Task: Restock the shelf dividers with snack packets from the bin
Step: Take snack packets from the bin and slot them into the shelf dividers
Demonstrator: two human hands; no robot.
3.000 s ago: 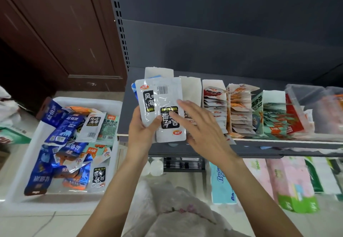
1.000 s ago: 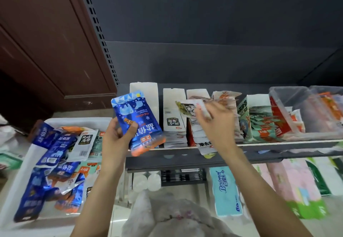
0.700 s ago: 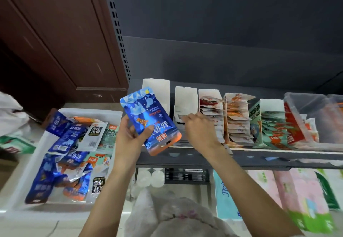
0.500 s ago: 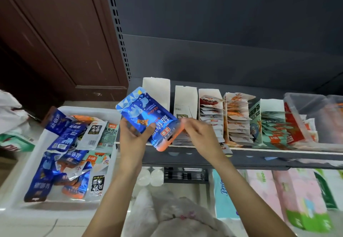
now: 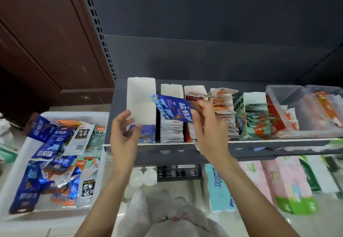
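White plastic bin (image 5: 46,210) at left, approx half full w/ glossy foil packets, mostly blue. Left hand (image 5: 123,136) empty, grip loose & wide, in front of tall white card divider (image 5: 141,95), leftmost on grey metal shelf (image 5: 204,154); blue packs sit low in it. Right hand (image 5: 207,127) pinches crinkly blue foil snack packet (image 5: 173,111), tilted, just right of that divider. Step: slotting it. Next, I'd say: swing left, drop flat into the slot.

Left hand (image 5: 124,134) loose, right hand (image 5: 208,125) pinching
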